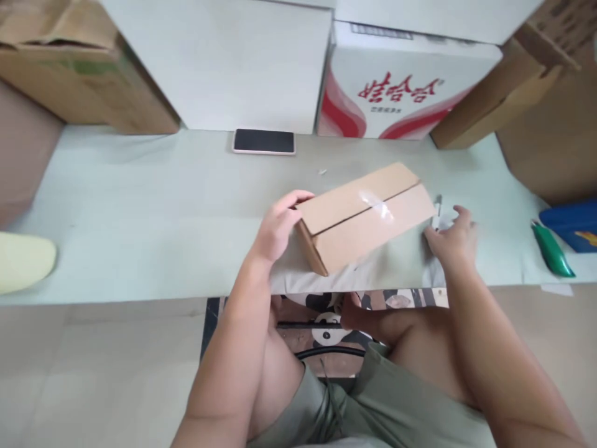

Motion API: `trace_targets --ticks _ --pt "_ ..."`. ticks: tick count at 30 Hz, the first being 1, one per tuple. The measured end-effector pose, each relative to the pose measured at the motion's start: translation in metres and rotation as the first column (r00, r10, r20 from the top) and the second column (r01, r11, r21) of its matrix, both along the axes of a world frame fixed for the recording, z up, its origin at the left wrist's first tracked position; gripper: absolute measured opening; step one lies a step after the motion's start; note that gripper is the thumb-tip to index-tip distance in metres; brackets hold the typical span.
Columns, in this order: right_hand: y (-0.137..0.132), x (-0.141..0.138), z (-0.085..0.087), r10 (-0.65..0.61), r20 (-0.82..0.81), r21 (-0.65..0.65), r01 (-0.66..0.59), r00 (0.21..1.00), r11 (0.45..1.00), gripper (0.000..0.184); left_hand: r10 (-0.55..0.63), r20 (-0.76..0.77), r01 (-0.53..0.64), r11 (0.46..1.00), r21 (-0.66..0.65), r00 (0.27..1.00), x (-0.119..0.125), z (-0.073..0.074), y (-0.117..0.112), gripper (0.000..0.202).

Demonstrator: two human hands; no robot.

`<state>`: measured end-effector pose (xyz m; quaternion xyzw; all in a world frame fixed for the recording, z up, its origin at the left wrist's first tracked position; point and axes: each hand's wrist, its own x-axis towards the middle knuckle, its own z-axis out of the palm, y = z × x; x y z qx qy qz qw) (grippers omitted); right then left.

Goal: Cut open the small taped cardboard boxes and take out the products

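Observation:
A small brown cardboard box (pixel 368 214) has its two top flaps closed, with a shiny patch of clear tape across the seam. My left hand (pixel 278 227) grips its left end, fingers at the far corner and thumb at the near side of the edge. The box lies at a slant, and I cannot tell whether it rests fully on the table. Right of the box, my right hand (pixel 452 236) hovers with thumb and fingers apart. A slim white and grey pen-like item (pixel 437 211) lies by its thumb; whether they touch is unclear.
On the pale green table (pixel 140 218) lies a phone (pixel 263 141) at the back. White cartons (pixel 410 87) and brown boxes (pixel 93 81) wall the rear. At right are a green tapered item (pixel 553 249) and a blue case (pixel 571 224); a pale yellow object (pixel 25 261) is at left.

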<state>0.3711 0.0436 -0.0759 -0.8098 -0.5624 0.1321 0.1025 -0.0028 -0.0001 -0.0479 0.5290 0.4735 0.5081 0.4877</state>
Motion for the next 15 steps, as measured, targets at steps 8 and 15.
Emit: trace_targets --ticks 8,15 --pt "-0.007 0.018 0.021 -0.076 -0.799 0.134 0.299 0.597 0.945 0.059 0.069 0.278 -0.059 0.997 -0.044 0.958 0.049 0.004 0.025 0.036" --pt "-0.027 0.026 0.04 0.171 -0.891 0.379 0.482 0.42 0.79 0.021 0.004 0.187 0.011 0.997 -0.076 0.982 0.079 0.005 0.023 0.035"
